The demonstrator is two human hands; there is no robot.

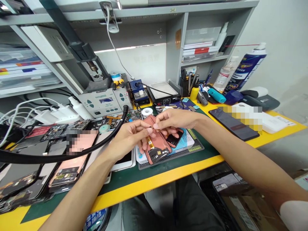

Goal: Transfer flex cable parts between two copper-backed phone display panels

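the left hand [130,138] and right hand [174,119] hang over the bench, thumbs and fingers pinched narrow, their fingertips [153,128] almost meeting; anything held there is too small to tell. the right hand's lower fingers rest just over a coral-pink phone [157,150], which lies slanted on a grey rubber mat [169,158], partly under both hands. its matte pink back shows a narrow gold strip [150,142] and a small shiny black patch [156,157]. a dark glass phone piece [174,138] with a pink edge lies just beside it, under the right hand's fingers. a blue and white box [185,141] sits near the mat. a thick black hose [60,157] crosses above a heap of opened phones [68,171], and a soldering station [101,106] stands behind.
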